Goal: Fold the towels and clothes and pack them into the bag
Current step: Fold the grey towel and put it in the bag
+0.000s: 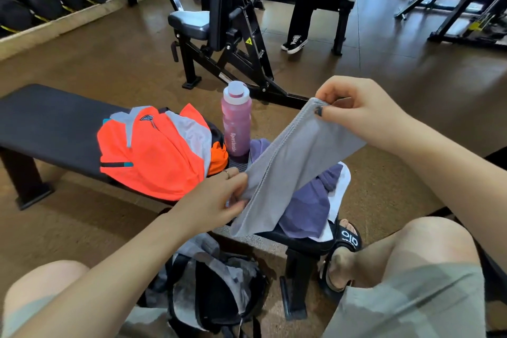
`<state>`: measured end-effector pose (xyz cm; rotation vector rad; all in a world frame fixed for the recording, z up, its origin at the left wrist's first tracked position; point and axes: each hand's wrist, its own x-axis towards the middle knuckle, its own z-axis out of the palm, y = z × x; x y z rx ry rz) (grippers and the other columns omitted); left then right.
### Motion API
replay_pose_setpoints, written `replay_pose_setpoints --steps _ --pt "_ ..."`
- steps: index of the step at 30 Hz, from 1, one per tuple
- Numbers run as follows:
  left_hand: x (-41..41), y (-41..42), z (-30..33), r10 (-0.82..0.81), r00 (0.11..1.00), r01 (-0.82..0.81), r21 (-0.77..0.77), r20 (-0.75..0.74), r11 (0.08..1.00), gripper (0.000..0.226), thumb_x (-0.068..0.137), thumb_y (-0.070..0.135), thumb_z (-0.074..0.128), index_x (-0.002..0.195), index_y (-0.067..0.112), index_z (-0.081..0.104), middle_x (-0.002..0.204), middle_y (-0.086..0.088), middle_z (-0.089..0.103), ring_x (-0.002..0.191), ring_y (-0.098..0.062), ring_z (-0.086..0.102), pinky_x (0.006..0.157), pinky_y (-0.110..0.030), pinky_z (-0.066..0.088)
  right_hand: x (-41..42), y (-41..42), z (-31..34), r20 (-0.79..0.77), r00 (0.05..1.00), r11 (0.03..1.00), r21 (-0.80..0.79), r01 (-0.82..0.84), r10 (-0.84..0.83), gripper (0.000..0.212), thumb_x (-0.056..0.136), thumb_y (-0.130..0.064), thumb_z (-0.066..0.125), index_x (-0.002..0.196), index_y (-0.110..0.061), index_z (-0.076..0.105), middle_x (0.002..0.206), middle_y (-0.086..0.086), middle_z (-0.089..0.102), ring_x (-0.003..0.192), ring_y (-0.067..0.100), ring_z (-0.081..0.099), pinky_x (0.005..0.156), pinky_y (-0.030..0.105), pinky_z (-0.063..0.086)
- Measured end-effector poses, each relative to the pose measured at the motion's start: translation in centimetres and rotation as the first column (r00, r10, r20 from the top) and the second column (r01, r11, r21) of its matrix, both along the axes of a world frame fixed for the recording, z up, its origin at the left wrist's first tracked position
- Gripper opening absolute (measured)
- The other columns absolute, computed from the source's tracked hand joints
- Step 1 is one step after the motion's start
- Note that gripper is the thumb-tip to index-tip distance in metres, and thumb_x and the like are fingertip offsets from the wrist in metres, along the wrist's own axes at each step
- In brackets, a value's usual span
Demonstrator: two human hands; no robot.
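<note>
Entry, head view: I see both hands working one grey towel [288, 162], stretched in the air between them above the near end of the bench [49, 123]. The right hand [354, 110] pinches the upper corner between thumb and fingers, raised and farther out; the left hand [219, 197] grips the lower edge, fingers curled round the cloth, lower and closer in. The towel looks already doubled lengthwise, with a hemmed edge running up the middle, so I judge the taut, slanted hold is there to line up the edges before the next fold. Under the towel, just beneath the right forearm, a purple garment [304, 211] lies crumpled on the bench with a white cloth [340, 189] partly under it, both unfolded. Just beyond the left hand lies an orange and grey jersey [153, 151], spread loosely, with a pink water bottle [236, 121] upright beyond the towel, between the two hands. The grey backpack [216, 282] sits on the floor below the left forearm, between the knees, mouth open; I judge it is kept there so folded pieces drop straight in. Nothing visible inside yet; packing not begun.
</note>
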<state>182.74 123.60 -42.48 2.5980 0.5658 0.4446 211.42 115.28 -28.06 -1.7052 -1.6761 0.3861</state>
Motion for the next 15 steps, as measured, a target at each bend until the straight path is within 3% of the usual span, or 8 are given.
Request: replay_pose_setpoints --steps 4,8,12,15 --pt "0.4 -0.2 -0.9 0.204 0.976 -0.183 -0.216 0.081 0.959 0.026 0.082 0.015 0.057 0.086 0.022 0.032 0.071 -0.001 0.04 0.062 -0.017 0.03 0.058 -0.038 0.028 0.7 0.1 0.1 -0.009 0.999 0.999 0.0 0.038 -0.038 0.012 0.089 -0.009 0.07 0.088 -0.02 0.068 0.092 0.011 0.068 0.084 0.026 0.067 0.087 0.046 0.054" --pt "0.2 -0.2 -1.3 0.174 0.984 -0.162 -0.26 0.025 0.952 0.024 0.077 0.019 0.051 0.089 0.023 0.032 0.077 -0.011 0.041 0.068 -0.025 0.03 0.06 -0.046 0.032 1.4 0.1 -0.1 0.005 0.997 0.997 -0.023 0.079 -0.079 0.011 0.088 -0.01 0.071 0.088 -0.021 0.069 0.091 0.008 0.07 0.08 0.016 0.065 0.08 0.034 0.052" --pt "0.3 0.1 -1.4 0.173 0.985 -0.154 -0.401 0.011 0.903 0.024 0.073 0.019 0.053 0.088 0.023 0.035 0.077 -0.011 0.04 0.065 -0.012 0.029 0.06 -0.034 0.03 2.1 0.3 -0.8 0.008 0.993 0.993 -0.017 0.118 -0.118 0.014 0.087 -0.011 0.072 0.085 -0.025 0.069 0.089 0.006 0.069 0.079 0.012 0.061 0.08 0.033 0.051" --pt "0.3 0.2 -1.2 0.206 0.979 -0.175 -0.55 -0.006 0.816 0.023 0.076 0.014 0.06 0.089 0.018 0.041 0.072 -0.001 0.047 0.063 -0.009 0.041 0.06 -0.026 0.035 2.6 0.3 -1.2 0.005 0.989 0.989 -0.004 0.149 -0.149 0.015 0.085 -0.013 0.073 0.083 -0.027 0.069 0.086 0.003 0.068 0.077 0.011 0.059 0.079 0.039 0.053"
